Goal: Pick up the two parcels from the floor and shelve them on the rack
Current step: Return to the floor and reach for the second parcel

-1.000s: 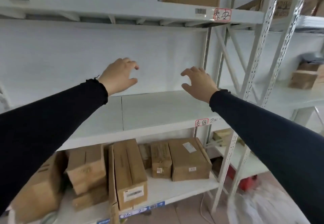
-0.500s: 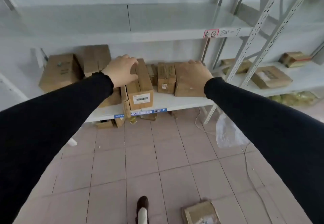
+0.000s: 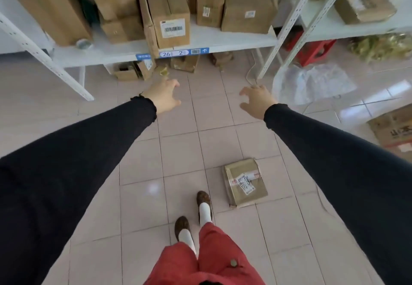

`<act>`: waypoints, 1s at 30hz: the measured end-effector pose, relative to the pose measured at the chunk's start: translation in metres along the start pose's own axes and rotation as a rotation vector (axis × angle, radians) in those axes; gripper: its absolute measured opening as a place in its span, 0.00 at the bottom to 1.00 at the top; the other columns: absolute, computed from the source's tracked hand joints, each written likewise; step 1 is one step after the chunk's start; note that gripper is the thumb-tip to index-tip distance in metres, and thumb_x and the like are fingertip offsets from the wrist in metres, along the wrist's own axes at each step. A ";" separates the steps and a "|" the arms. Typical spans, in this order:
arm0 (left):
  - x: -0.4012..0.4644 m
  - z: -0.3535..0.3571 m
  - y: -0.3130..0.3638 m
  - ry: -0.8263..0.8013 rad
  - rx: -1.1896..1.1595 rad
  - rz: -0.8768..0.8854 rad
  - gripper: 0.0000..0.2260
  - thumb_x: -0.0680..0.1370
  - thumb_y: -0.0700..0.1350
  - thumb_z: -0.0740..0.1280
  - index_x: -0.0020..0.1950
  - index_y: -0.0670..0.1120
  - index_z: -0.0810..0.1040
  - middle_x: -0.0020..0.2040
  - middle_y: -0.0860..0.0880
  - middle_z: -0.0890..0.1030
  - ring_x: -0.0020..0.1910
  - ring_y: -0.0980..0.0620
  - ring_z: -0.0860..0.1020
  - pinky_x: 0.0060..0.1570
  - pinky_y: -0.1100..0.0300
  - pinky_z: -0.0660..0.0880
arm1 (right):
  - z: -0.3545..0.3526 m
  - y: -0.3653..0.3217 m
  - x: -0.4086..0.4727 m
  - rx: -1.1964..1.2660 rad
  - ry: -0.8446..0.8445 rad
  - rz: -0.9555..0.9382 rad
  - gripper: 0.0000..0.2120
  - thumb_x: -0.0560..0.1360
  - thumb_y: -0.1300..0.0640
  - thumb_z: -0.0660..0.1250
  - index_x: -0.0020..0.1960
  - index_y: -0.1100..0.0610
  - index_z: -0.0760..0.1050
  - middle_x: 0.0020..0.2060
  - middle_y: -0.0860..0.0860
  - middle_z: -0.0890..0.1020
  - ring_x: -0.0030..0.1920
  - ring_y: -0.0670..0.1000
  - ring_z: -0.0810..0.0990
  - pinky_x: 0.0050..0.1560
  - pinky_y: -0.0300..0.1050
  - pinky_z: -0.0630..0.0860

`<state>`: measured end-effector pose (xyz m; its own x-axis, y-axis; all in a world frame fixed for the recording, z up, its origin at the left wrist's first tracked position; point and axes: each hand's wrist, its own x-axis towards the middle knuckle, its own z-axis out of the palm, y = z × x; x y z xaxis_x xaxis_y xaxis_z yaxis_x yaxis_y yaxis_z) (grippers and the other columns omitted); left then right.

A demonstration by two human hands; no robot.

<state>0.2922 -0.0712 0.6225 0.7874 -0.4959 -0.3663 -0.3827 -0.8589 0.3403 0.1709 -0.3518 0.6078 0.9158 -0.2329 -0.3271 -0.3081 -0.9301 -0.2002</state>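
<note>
The lower two thirds of the frame are being taken up by the tiled floor [image 3: 142, 195], seen from above. Across the top of the frame the white metal rack [image 3: 234, 39] is being shown, its lowest shelf being loaded with a row of brown cardboard boxes [image 3: 169, 6]; a blue label strip [image 3: 178, 53] reading 26 and 2 is being carried on the shelf edge at upper centre. Two arms in black sleeves [image 3: 78, 162] are being held out from the lower corners toward the centre of the frame. A crumpled clear plastic bag [image 3: 312, 84] is being seen on the floor at the right, beside the rack upright, and a printed carton [image 3: 394, 128] is being cut off by the right edge. Red trousers [image 3: 211, 260], white socks and dark shoes are being shown at the bottom centre.

One parcel [image 3: 244, 182], flat, brown and bearing a white label, is lying on the floor right of centre, just beside the forward shoe and below the right arm; only this one is being seen clearly. The left hand [image 3: 163, 96] is being held above the tiles with fingers spread apart and nothing in it. The right hand [image 3: 256, 100] is likewise being held spread and empty, well apart from the parcel.
</note>
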 end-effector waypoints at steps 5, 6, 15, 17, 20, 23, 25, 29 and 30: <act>-0.038 0.086 0.010 -0.095 -0.037 -0.039 0.26 0.78 0.49 0.71 0.75 0.44 0.70 0.75 0.42 0.71 0.72 0.40 0.71 0.70 0.48 0.69 | 0.069 0.038 -0.049 -0.005 -0.114 0.040 0.19 0.78 0.53 0.62 0.68 0.53 0.71 0.65 0.56 0.75 0.64 0.59 0.71 0.60 0.57 0.71; -0.044 0.102 0.015 -0.108 -0.046 -0.046 0.26 0.78 0.49 0.71 0.74 0.44 0.71 0.74 0.42 0.71 0.72 0.40 0.71 0.70 0.48 0.69 | 0.080 0.048 -0.057 -0.013 -0.131 0.043 0.19 0.78 0.53 0.62 0.68 0.53 0.70 0.65 0.56 0.74 0.65 0.59 0.71 0.60 0.57 0.71; -0.065 0.258 0.099 -0.240 -0.086 -0.161 0.26 0.79 0.47 0.70 0.75 0.43 0.70 0.75 0.42 0.70 0.72 0.41 0.71 0.68 0.50 0.69 | 0.183 0.177 -0.103 0.077 -0.233 0.027 0.21 0.77 0.56 0.62 0.69 0.54 0.69 0.63 0.55 0.76 0.63 0.58 0.71 0.56 0.53 0.71; -0.066 0.301 0.119 -0.270 -0.114 -0.188 0.26 0.79 0.46 0.70 0.75 0.42 0.69 0.75 0.42 0.70 0.72 0.41 0.71 0.67 0.50 0.69 | 0.208 0.211 -0.112 0.089 -0.274 0.027 0.22 0.77 0.57 0.62 0.70 0.55 0.68 0.63 0.56 0.76 0.63 0.58 0.71 0.58 0.54 0.70; -0.069 0.367 0.138 -0.328 -0.157 -0.236 0.26 0.79 0.47 0.70 0.75 0.43 0.69 0.73 0.41 0.71 0.69 0.42 0.73 0.65 0.51 0.71 | 0.250 0.262 -0.123 0.082 -0.318 0.061 0.23 0.77 0.58 0.61 0.71 0.56 0.66 0.63 0.56 0.77 0.63 0.59 0.72 0.60 0.55 0.71; -0.072 0.434 0.142 -0.392 -0.172 -0.287 0.26 0.79 0.47 0.70 0.75 0.43 0.69 0.72 0.42 0.72 0.68 0.42 0.74 0.65 0.51 0.71 | 0.300 0.309 -0.126 0.095 -0.355 0.126 0.24 0.76 0.59 0.61 0.72 0.55 0.65 0.63 0.56 0.77 0.63 0.59 0.72 0.61 0.55 0.72; -0.070 0.477 0.137 -0.433 -0.183 -0.319 0.26 0.79 0.46 0.69 0.76 0.43 0.68 0.72 0.41 0.72 0.69 0.42 0.74 0.66 0.52 0.71 | 0.337 0.334 -0.123 0.092 -0.378 0.165 0.25 0.76 0.59 0.61 0.72 0.55 0.65 0.64 0.56 0.76 0.63 0.59 0.73 0.61 0.54 0.73; -0.054 0.563 0.117 -0.497 -0.195 -0.379 0.27 0.81 0.47 0.68 0.77 0.42 0.66 0.73 0.40 0.71 0.69 0.41 0.75 0.65 0.53 0.71 | 0.417 0.371 -0.107 0.073 -0.425 0.198 0.24 0.76 0.59 0.61 0.72 0.55 0.66 0.64 0.56 0.76 0.63 0.58 0.73 0.60 0.55 0.73; -0.047 0.584 0.111 -0.508 -0.202 -0.392 0.27 0.81 0.48 0.68 0.77 0.42 0.66 0.73 0.40 0.71 0.69 0.41 0.75 0.65 0.52 0.72 | 0.438 0.378 -0.101 0.074 -0.431 0.206 0.24 0.76 0.59 0.61 0.72 0.55 0.66 0.64 0.56 0.76 0.63 0.58 0.73 0.60 0.55 0.74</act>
<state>-0.0695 -0.2179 0.1715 0.5054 -0.1930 -0.8410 0.0222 -0.9714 0.2362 -0.1508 -0.5550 0.1610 0.6485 -0.2561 -0.7168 -0.5033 -0.8508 -0.1513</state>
